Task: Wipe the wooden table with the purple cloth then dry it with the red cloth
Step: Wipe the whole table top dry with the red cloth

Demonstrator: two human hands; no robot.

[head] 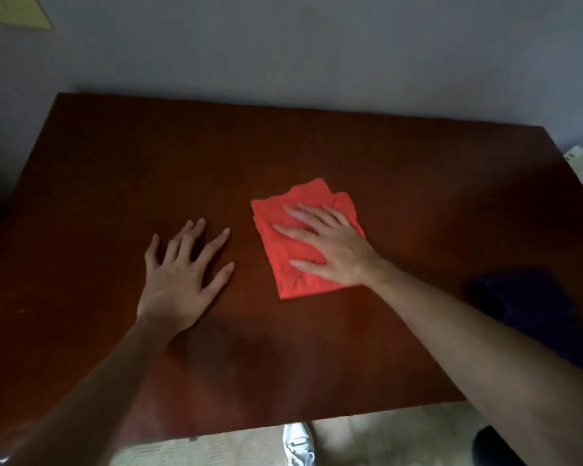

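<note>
Pressing flat-open right hand (330,250) on red cloth (283,264); left hand (179,280) splayed open on wooden table (115,163).

Purple cloth (532,317) partly hidden behind right forearm (468,348), dim.

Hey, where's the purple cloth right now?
In the head view, the purple cloth lies on the wooden table near its right edge, just beyond the right forearm, and to the right of the red cloth under the right hand.
</note>
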